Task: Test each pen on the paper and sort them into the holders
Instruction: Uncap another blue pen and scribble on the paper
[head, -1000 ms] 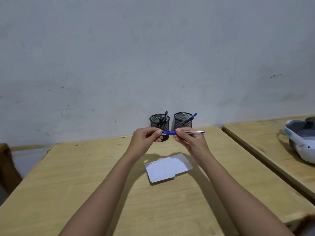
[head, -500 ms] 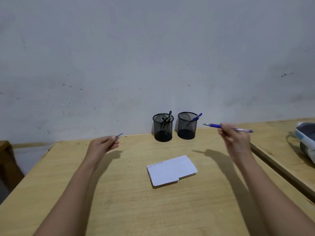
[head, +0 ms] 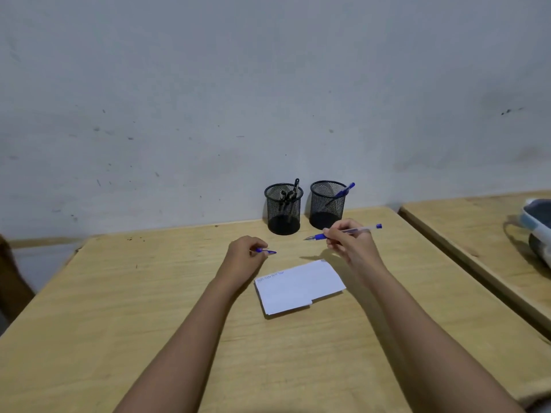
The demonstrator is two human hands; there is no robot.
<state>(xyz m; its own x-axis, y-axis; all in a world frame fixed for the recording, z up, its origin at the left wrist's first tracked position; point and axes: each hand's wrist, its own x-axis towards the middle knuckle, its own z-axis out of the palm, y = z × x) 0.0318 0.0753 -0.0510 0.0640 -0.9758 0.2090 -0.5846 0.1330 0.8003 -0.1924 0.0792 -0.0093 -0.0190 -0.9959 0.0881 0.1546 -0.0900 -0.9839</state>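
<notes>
Bare counter (head: 119, 308) lies open left of the paper (head: 298, 286) and in front of it. At the back, two mesh holders (head: 283, 208) stand close side by side by the wall (head: 268, 84), with only a narrow gap between. A second desk (head: 483, 234) borders the right edge.

A light wooden table (head: 125, 317) is set against a grey wall. On it, a white paper (head: 298, 289) is laid near the middle, and two black mesh holders, one left (head: 283, 210) and one right (head: 327, 205), are stood side by side at the far edge
</notes>
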